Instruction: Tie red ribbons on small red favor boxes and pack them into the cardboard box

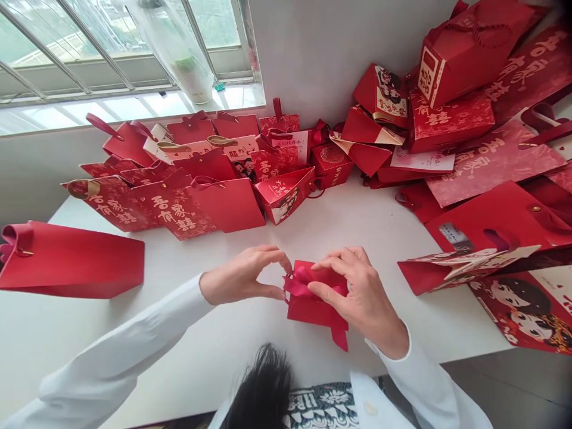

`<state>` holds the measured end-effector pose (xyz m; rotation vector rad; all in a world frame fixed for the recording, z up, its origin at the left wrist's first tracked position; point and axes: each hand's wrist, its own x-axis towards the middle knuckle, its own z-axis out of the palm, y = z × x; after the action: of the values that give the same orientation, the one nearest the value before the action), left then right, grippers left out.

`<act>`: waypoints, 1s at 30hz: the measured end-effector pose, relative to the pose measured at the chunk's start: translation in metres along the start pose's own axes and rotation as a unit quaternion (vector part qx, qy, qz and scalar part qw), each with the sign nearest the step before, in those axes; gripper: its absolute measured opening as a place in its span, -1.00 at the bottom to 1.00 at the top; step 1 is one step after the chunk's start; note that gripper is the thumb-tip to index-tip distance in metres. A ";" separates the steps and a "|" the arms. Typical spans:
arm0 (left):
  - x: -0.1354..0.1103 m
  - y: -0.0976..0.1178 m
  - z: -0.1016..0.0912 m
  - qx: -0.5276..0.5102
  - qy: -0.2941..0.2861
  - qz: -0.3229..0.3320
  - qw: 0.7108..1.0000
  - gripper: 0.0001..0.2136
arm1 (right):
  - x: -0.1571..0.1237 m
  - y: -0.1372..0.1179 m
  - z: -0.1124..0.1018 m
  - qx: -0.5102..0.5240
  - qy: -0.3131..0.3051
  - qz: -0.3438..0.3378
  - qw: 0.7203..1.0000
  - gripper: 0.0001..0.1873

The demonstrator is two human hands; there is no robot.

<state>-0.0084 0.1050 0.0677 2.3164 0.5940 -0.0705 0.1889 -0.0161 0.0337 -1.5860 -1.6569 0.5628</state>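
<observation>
A small red gift box sits on the white table in front of me, with a shiny red ribbon tied in a bow over its top. One ribbon tail hangs down past the box's near right corner. My left hand is curved at the box's left side, its thumb and forefinger on the left loop of the bow. From the right, my right hand reaches over the top, thumb and fingers closing about the bow's other side. Its palm hides the right part of the box.
Several red gift bags stand in rows at the back, beside a small red box. More boxes and bags are heaped on the right. A plain red bag lies at left. A plastic-wrapped cup stands on the windowsill.
</observation>
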 end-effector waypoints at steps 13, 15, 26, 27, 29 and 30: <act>-0.005 0.005 0.041 -0.321 -0.013 -0.076 0.944 -0.72 | 0.024 0.000 0.004 0.074 -0.050 0.085 0.992 -0.83; -0.007 0.012 0.041 -0.278 0.004 -0.074 0.958 -0.75 | 0.024 0.002 0.005 0.087 -0.030 0.094 0.991 -0.84; -0.022 0.024 0.071 0.404 0.230 0.380 0.800 -0.86 | 0.033 0.010 0.011 0.136 -0.018 0.084 0.987 -0.84; -0.022 0.023 0.077 0.389 0.213 0.385 0.810 -0.85 | 0.032 0.009 0.012 0.136 -0.019 0.083 0.987 -0.84; -0.024 0.019 0.087 0.358 0.183 0.391 0.828 -0.84 | 0.030 0.008 0.013 0.132 -0.016 0.082 0.988 -0.84; -0.025 0.018 0.091 0.343 0.168 0.395 0.836 -0.84 | 0.030 0.007 0.014 0.130 -0.013 0.083 0.988 -0.84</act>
<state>-0.0123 0.0224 0.0187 3.1230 -0.3546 0.6224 0.1847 0.0162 0.0265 -1.5359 -1.4130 0.8531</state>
